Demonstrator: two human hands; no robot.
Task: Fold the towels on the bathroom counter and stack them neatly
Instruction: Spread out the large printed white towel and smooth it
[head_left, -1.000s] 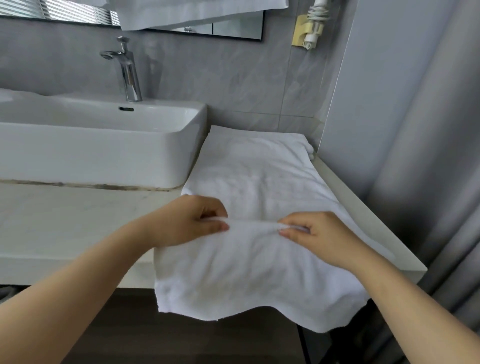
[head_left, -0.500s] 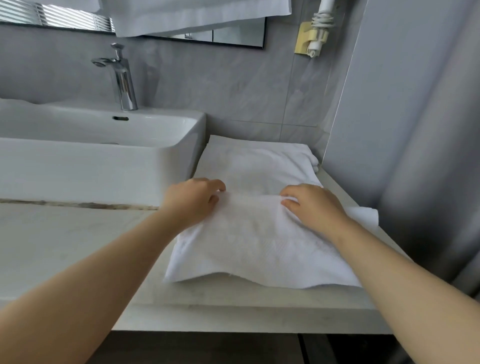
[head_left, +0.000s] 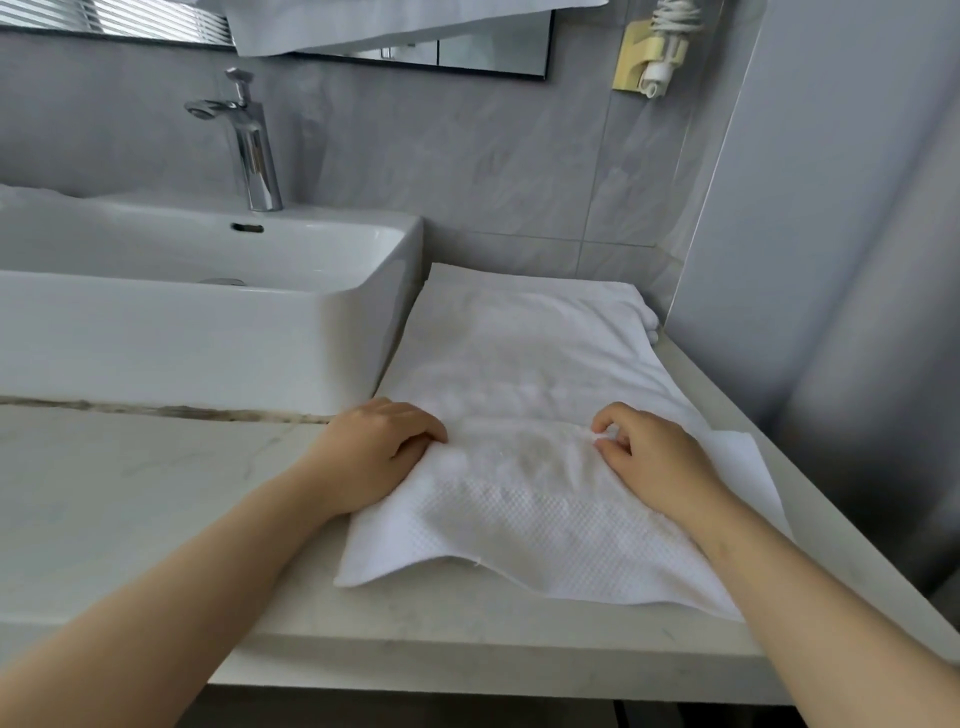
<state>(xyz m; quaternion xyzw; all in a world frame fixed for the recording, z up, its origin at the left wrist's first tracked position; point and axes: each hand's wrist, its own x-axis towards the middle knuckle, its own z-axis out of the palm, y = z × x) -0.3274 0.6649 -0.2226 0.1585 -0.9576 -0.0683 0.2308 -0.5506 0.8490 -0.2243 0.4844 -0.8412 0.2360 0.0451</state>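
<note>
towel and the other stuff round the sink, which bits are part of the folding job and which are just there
Part of the job:
towel
left hand, gripping its fold
right hand, pinching its fold
counter

Just there:
sink
tap
mirror
yellow wall holder

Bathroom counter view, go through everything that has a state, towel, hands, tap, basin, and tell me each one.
Towel: partly folded, flat on the counter, near edge wavy.
Left hand: fingers curled, pinching the towel's fold.
Right hand: fingers curled, pinching the same fold.
Faucet: no water running.
Sink: no water visible in it.
</note>
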